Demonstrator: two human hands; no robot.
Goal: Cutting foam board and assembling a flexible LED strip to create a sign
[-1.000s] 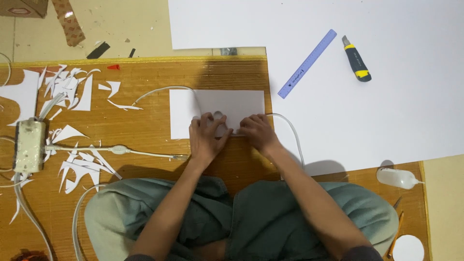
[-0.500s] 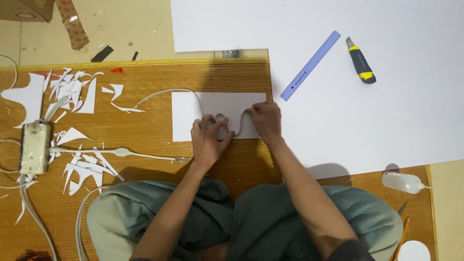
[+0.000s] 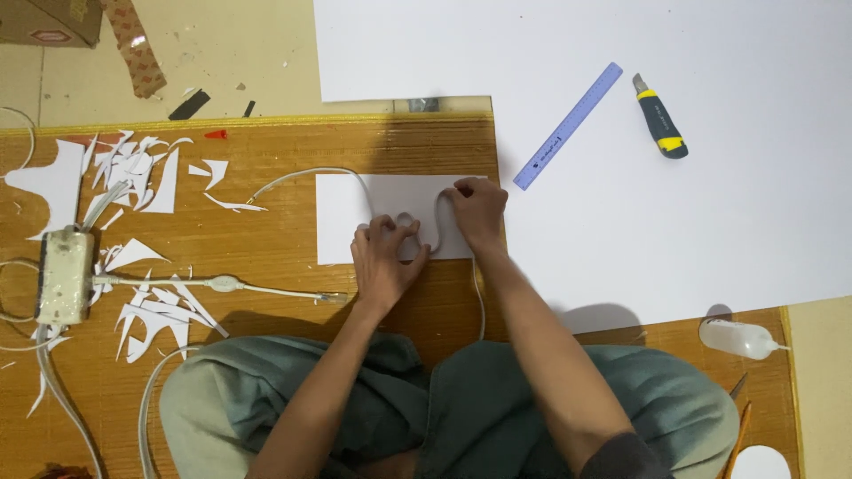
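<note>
White flexible strip (image 3: 437, 222), bent into curves, standing on edge on a small white card (image 3: 342, 217) laid on the woven mat (image 3: 266, 266). Left hand (image 3: 383, 262) pressed down flat on the card's lower edge, fingers spread, fingertips (image 3: 390, 226) touching a rounded loop of the strip. Right hand (image 3: 477, 210) just beyond and to the right of the left, fingers curled and pinching the strip where it bends upward near the card's right edge. Strip trailing away left of both hands in an arc (image 3: 302, 176) over the mat, another length running back toward the knees under the right forearm.

Right of the right hand, a large white sheet (image 3: 674, 231); on it, well apart from the hand, a purple ruler (image 3: 568, 125) lying slantwise and a grey-and-yellow utility knife (image 3: 660, 129) just beside it. Far left of the left hand, white paper scraps (image 3: 142, 173) scattered, a pale power box (image 3: 63, 276) with a cable (image 3: 222, 285) running toward the left wrist. Near right knee, a small clear squeeze bottle (image 3: 738, 337) on its side.
</note>
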